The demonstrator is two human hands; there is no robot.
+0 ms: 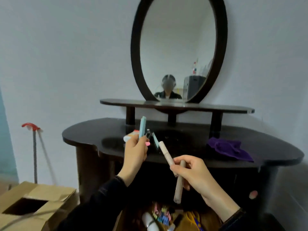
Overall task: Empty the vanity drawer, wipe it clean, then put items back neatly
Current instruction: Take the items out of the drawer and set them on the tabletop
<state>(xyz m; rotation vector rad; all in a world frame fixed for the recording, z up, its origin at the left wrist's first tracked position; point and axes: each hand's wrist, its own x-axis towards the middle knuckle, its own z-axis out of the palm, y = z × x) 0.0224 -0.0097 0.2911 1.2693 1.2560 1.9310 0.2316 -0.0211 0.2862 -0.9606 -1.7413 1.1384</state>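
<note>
The left hand [135,152] grips a blue stick [143,126] and some small bits, and the right hand [190,170] pinches two beige tubes [166,153], both above the open drawer [210,220]. With clips [162,215] and a bottle [150,221] inside, emptying seems underway. Next, probably, set these on the surface [183,147], clear of the cloth [230,148].

dim, soft, even light from a source out of view; the wall [66,55] reads flat grey-blue with no hard shadows. the dark top [191,147] shows a dull sheen at its left, and the shelf [216,108] under the mirror [178,47] shows a pale glare strip. below the top all sinks to near black. focus is soft throughout — the left hand [135,150] with its blue bits [142,126], the right hand [191,170] with its 2 tubes [165,152], and the clutter [162,218] at the bottom edge are smeared. wide-angle bend curves the top's edges.
</note>
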